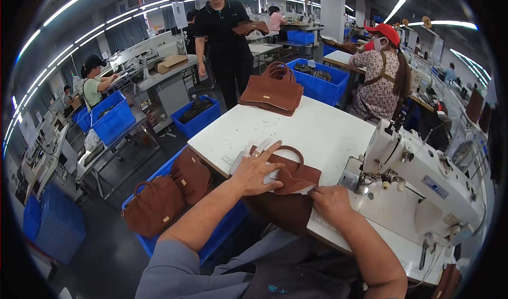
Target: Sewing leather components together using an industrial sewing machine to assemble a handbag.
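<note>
A brown leather bag panel (297,175) with a curved handle (296,153) lies at the front edge of the white sewing table (323,130). Darker brown material (280,210) hangs from it over the edge, toward my lap. My left hand (257,173) rests with spread fingers at the panel's left side, over a pale, flat item (236,164) that it mostly hides. My right hand (333,203) is closed on the panel's near right corner, where a strip of whitish lining shows. Just right of that hand stands the white sewing machine (418,166), its needle area apart from the panel.
Brown bag pieces (272,91) are stacked at the table's far edge. Left of my knees, a blue crate (153,178) holds finished-looking brown bags (156,206). A person in black (225,45) stands beyond the table holding brown pieces; another in a red cap (378,82) sits at right.
</note>
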A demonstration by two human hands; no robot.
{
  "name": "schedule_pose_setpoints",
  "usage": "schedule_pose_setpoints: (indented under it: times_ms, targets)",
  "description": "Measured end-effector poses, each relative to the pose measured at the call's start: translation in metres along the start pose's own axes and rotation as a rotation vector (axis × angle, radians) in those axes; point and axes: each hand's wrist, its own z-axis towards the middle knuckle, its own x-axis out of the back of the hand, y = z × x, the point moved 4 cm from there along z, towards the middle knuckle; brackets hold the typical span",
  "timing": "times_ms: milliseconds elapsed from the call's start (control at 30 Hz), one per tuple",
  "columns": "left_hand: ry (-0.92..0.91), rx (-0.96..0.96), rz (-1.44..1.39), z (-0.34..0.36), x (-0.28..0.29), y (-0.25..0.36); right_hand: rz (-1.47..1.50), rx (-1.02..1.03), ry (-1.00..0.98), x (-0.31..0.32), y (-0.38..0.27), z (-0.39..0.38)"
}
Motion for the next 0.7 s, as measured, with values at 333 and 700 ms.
schedule_pose_setpoints:
  times_ms: [333, 700]
  targets:
    - [-0.052, 0.065, -0.018, -0.002, -0.001, -0.015, 0.013, -0.006, 0.053, -0.008, -0.002, 0.005]
    - [0.316, -0.229, -0.19, -0.107, -0.022, 0.084, 0.045, -0.056, 0.086, -0.006, -0.004, 0.003]
